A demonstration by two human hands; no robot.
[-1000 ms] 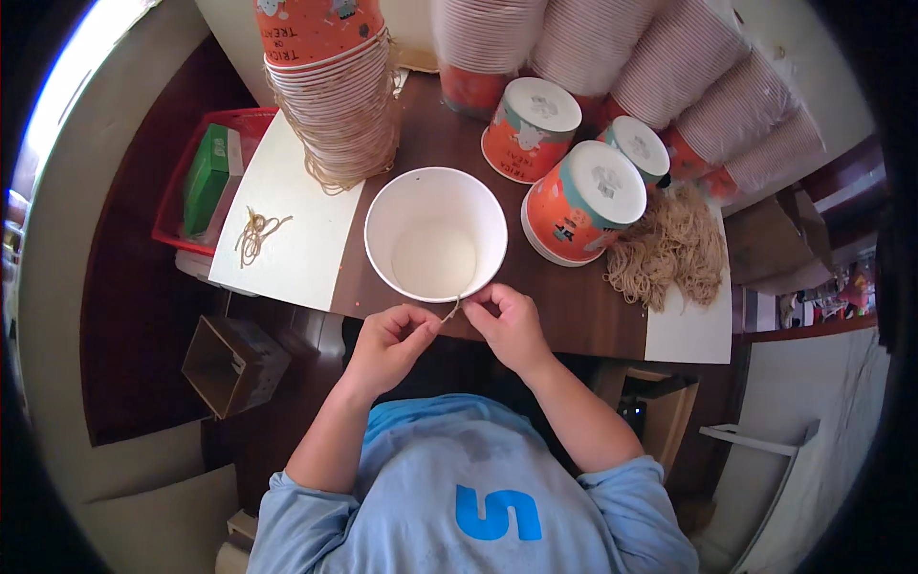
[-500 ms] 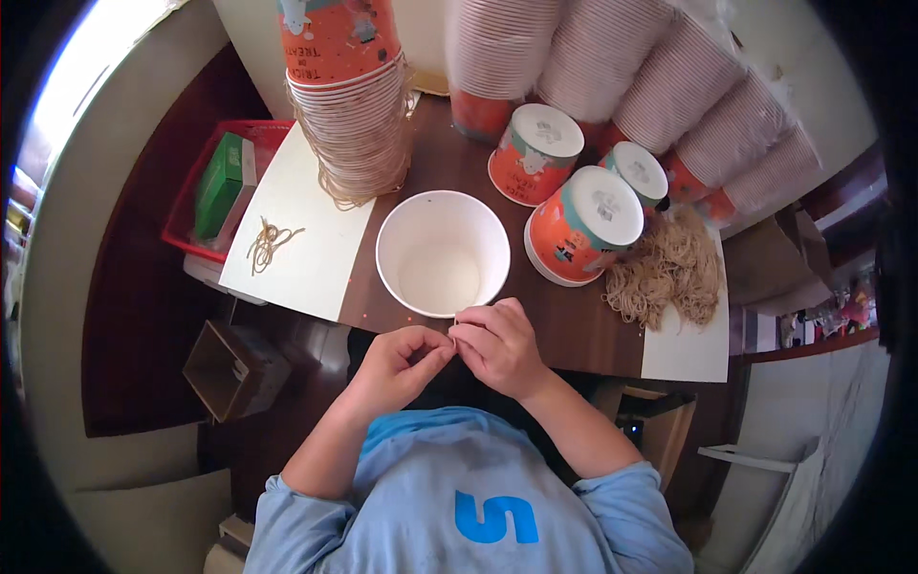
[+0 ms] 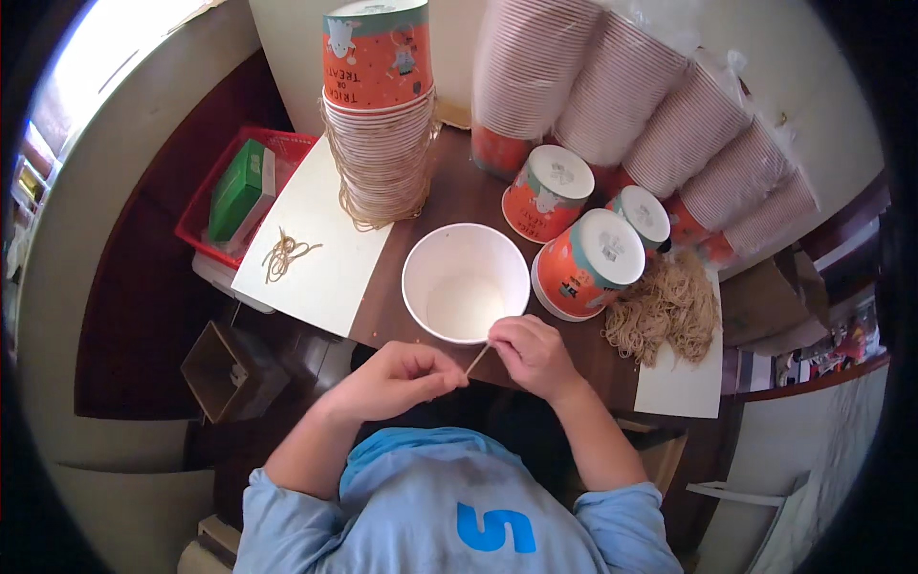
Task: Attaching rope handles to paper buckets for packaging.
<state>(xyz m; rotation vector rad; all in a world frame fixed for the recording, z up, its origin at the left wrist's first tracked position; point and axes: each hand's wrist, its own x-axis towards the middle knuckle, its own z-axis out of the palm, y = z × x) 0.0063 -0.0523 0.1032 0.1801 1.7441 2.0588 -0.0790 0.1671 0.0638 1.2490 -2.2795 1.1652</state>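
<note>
A short tan cord [image 3: 478, 359] stretches slantwise between my hands at the near rim of a white-lined paper bucket [image 3: 421, 292]. My left hand [image 3: 394, 381] pinches its lower end with thumb and fingertips. Closed by the bucket's rim, my right hand [image 3: 534, 352] grips the upper end; whether the cord passes through the bucket wall is hidden there. The bucket stands on the brown table with its mouth tipped toward me.
Behind left rises a stack of orange buckets [image 3: 378, 62] with cords hanging round it. Upturned buckets [image 3: 590, 263] and a tangled cord pile [image 3: 666, 311] stand right. Wrapped bucket stacks [image 3: 612, 96] line the back. Loose cords [image 3: 284, 256] lie left, near a red basket [image 3: 201, 206].
My hands have drawn apart, and the cord now shows taut between them. My right hand sits at the bucket's rim, the left lower down. The whole view has shifted slightly.
</note>
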